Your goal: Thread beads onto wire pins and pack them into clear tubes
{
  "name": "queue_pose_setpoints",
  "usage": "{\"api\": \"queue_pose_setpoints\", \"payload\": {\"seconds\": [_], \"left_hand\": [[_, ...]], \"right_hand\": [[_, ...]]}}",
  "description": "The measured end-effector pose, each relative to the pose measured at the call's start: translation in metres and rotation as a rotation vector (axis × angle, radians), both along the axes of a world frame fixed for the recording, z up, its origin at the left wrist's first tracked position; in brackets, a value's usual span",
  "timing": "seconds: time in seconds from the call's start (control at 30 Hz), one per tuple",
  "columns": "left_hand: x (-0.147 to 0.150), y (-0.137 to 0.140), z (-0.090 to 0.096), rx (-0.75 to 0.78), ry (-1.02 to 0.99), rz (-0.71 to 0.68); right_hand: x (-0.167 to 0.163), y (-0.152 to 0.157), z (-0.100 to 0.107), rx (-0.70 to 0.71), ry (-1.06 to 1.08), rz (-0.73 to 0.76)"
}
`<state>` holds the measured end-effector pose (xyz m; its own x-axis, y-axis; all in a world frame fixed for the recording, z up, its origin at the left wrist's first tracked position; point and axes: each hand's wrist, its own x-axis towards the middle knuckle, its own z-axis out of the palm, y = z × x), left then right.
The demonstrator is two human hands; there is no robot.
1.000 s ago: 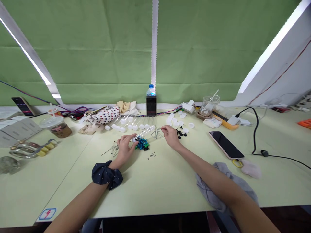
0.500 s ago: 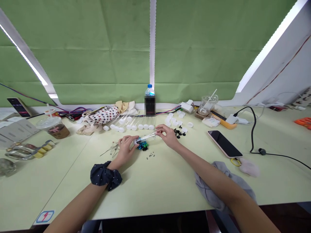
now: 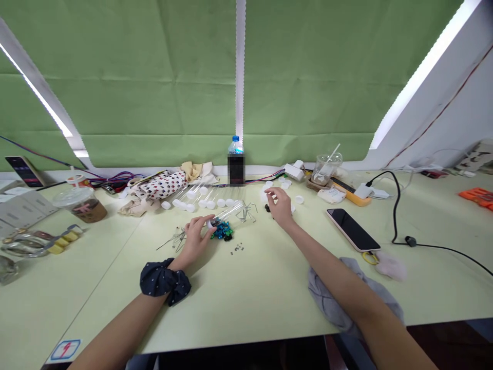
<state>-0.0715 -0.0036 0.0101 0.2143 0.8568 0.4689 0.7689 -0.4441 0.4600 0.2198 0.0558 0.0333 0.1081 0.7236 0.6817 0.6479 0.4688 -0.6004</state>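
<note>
My left hand (image 3: 196, 236) grips a clear plastic tube (image 3: 230, 211) near its white-capped end. The tube slants up to the right, with small parts at its capped end. Below it lies a heap of blue, green and black small parts (image 3: 222, 230). Bent metal hex keys (image 3: 246, 211) lie near the tube's far end. My right hand (image 3: 281, 208) is over the loose white caps (image 3: 263, 195), its fingers bent together; whether a cap is between them is hidden. Several black pieces (image 3: 267, 208) are beside that hand. Thin metal rods (image 3: 175, 239) lie left of my left hand.
Capped clear tubes (image 3: 200, 195) lie in a row behind. Tiny metal bits (image 3: 237, 248) are scattered in front. A phone (image 3: 352, 229), a grey cloth (image 3: 354, 293) and a black cable (image 3: 396, 205) are on the right. A drink cup (image 3: 87, 205) stands left, a bottle (image 3: 235, 159) at the back.
My right hand has let go of the tube's far end and moved right to the white caps. My left hand still holds the tube. The hex keys are now in plain sight.
</note>
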Motion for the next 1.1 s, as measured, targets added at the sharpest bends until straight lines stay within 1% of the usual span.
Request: {"api": "queue_pose_setpoints", "payload": {"seconds": [0.07, 0.17, 0.23, 0.3, 0.33, 0.37, 0.47, 0.57, 0.73, 0.8, 0.87, 0.9, 0.93, 0.97, 1.03, 1.1], "left_hand": [[-0.001, 0.001, -0.001, -0.006, -0.021, 0.024], [-0.002, 0.002, -0.002, -0.008, -0.033, 0.039], [-0.001, 0.002, -0.001, -0.006, -0.031, 0.037], [0.0, 0.001, -0.001, 0.002, -0.025, 0.032], [0.0, 0.0, 0.0, 0.008, -0.021, 0.031], [0.0, 0.0, 0.001, 0.013, -0.016, 0.03], [0.001, -0.003, 0.003, 0.028, 0.002, 0.026], [0.002, -0.005, 0.006, 0.049, 0.016, 0.031], [0.003, -0.006, 0.007, 0.075, 0.029, 0.036], [0.003, -0.006, 0.007, 0.084, 0.034, 0.038], [0.003, -0.006, 0.007, 0.088, 0.038, 0.039], [0.003, -0.006, 0.007, 0.088, 0.04, 0.038], [0.003, -0.006, 0.007, 0.086, 0.042, 0.034], [0.003, -0.007, 0.007, 0.084, 0.044, 0.031], [0.003, -0.007, 0.007, 0.078, 0.05, 0.025], [0.003, -0.007, 0.007, 0.078, 0.055, 0.024]], "right_hand": [[0.021, 0.012, -0.004, -0.018, -0.126, -0.212], [0.055, 0.026, -0.01, -0.188, -0.189, -0.557], [0.078, 0.033, -0.015, -0.318, -0.183, -0.694], [0.098, 0.038, -0.02, -0.446, -0.146, -0.736], [0.107, 0.041, -0.023, -0.508, -0.123, -0.709], [0.114, 0.043, -0.025, -0.555, -0.116, -0.65], [0.126, 0.05, -0.032, -0.593, -0.126, -0.566], [0.127, 0.053, -0.036, -0.597, -0.126, -0.526], [0.124, 0.052, -0.034, -0.548, -0.093, -0.498], [0.119, 0.051, -0.03, -0.496, -0.075, -0.501], [0.11, 0.05, -0.023, -0.417, -0.026, -0.459], [0.104, 0.049, -0.019, -0.376, 0.011, -0.403], [0.095, 0.047, -0.014, -0.309, 0.114, -0.266], [0.085, 0.044, -0.008, -0.271, 0.213, -0.098], [0.062, 0.036, 0.003, -0.254, 0.312, 0.206], [0.037, 0.024, 0.013, -0.256, 0.332, 0.444]]}}
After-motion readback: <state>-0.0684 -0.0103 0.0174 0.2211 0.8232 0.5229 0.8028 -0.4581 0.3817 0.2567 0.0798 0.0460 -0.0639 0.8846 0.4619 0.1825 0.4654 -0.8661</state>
